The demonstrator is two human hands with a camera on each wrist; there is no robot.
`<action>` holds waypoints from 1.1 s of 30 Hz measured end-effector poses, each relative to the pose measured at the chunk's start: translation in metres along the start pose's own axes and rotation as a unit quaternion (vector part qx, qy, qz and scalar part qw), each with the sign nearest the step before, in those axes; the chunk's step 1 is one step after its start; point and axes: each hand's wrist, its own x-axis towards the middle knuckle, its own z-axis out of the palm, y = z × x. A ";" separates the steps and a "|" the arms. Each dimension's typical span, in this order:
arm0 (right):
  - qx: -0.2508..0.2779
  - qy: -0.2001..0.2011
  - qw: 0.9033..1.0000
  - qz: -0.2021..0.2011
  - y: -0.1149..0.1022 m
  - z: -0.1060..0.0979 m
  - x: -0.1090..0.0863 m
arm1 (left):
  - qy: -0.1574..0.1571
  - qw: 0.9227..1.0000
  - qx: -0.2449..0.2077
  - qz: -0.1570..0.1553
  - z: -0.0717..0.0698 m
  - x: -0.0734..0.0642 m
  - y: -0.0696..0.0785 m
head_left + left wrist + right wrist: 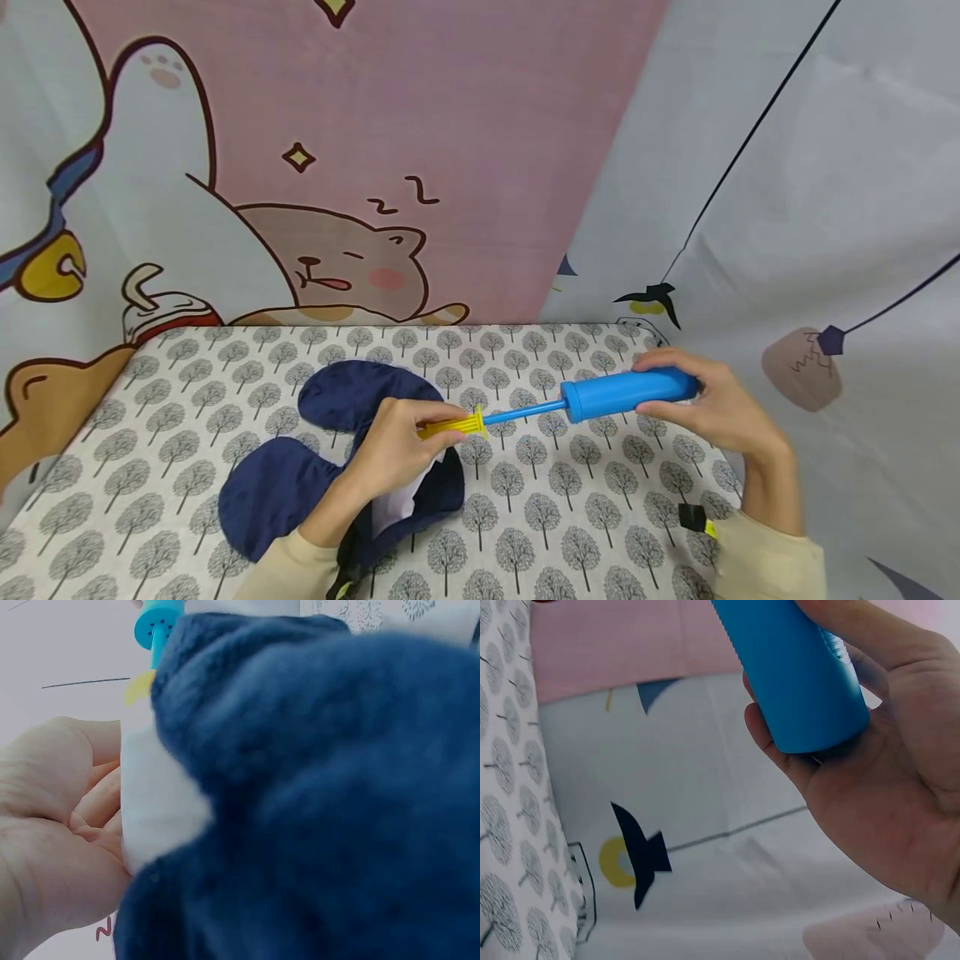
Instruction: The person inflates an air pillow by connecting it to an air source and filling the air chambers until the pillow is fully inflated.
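Observation:
A blue hand pump [622, 394] is held level above the table between both hands. My right hand [723, 412] grips the far end of its barrel, fingers above and thumb below. From the barrel's left end a thin blue rod [525, 412] runs out to a ribbed yellow end piece [453, 426], which my left hand [401, 446] pinches between thumb and fingers. Beneath the left hand lies a navy cloth item [281, 492] with rounded lobes and a white inner part [397, 506]. In the left wrist view this navy cloth [322, 795] covers much of the scene and hides the fingertips.
The table has a white cloth [555, 533] printed with grey trees. Behind it hangs a cartoon-printed curtain [450, 125], and more printed fabric [862, 208] rises on the right. Dark straps [692, 517] sit at the sleeve cuffs.

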 end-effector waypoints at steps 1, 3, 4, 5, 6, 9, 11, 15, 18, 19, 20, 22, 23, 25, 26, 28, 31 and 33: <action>-0.002 0.003 1.000 0.006 0.001 -0.003 -0.002 | 0.000 1.000 0.000 0.000 0.000 0.000 -0.001; -0.001 0.007 1.000 0.012 0.003 -0.007 -0.005 | 0.001 1.000 0.001 -0.001 -0.001 0.000 -0.001; -0.001 0.007 1.000 0.014 0.004 -0.008 -0.006 | 0.002 1.000 0.002 0.000 -0.001 0.000 -0.002; 0.001 0.008 1.000 0.015 0.004 -0.009 -0.007 | 0.003 1.000 0.003 0.000 -0.001 0.000 -0.002; 0.002 0.009 1.000 0.014 0.005 -0.010 -0.007 | 0.004 1.000 0.003 -0.001 -0.001 0.000 -0.001; 0.002 0.004 1.000 0.007 0.004 -0.009 -0.006 | 0.006 1.000 -0.004 -0.001 0.000 0.000 0.000; -0.001 -0.002 1.000 0.003 0.002 -0.006 -0.004 | 0.006 1.000 -0.010 -0.003 0.000 0.000 0.003; 0.003 -0.024 1.000 -0.010 -0.006 0.007 0.006 | 0.007 1.000 -0.018 -0.012 0.001 -0.001 0.006; 0.008 -0.039 0.999 -0.024 -0.015 0.019 0.014 | 0.011 1.000 -0.012 -0.019 0.000 -0.001 0.007; 0.008 -0.041 0.999 -0.030 -0.018 0.023 0.016 | 0.012 1.000 -0.010 -0.020 0.000 -0.001 0.007; 0.008 -0.043 0.998 -0.035 -0.021 0.027 0.017 | 0.012 1.000 -0.009 -0.021 -0.001 -0.001 0.007; 0.009 -0.045 0.998 -0.044 -0.026 0.033 0.019 | 0.012 1.000 -0.008 -0.023 -0.001 -0.001 0.008; 0.010 -0.046 0.998 -0.051 -0.028 0.036 0.020 | 0.011 1.000 -0.008 -0.025 -0.001 -0.001 0.008; 0.012 -0.048 0.997 -0.060 -0.032 0.041 0.022 | 0.010 1.000 -0.009 -0.025 0.000 -0.001 0.008; 0.016 -0.052 0.997 -0.062 -0.034 0.043 0.023 | 0.009 1.000 -0.007 -0.026 0.001 -0.002 0.008; 0.024 -0.060 0.996 -0.069 -0.037 0.048 0.025 | 0.009 1.000 -0.002 -0.025 0.003 -0.002 0.008; 0.040 -0.075 0.994 -0.073 -0.043 0.055 0.028 | 0.009 1.000 0.005 -0.022 0.005 -0.003 0.008; 0.043 -0.081 0.993 -0.072 -0.048 0.060 0.029 | 0.010 1.000 0.007 -0.022 0.007 -0.004 0.008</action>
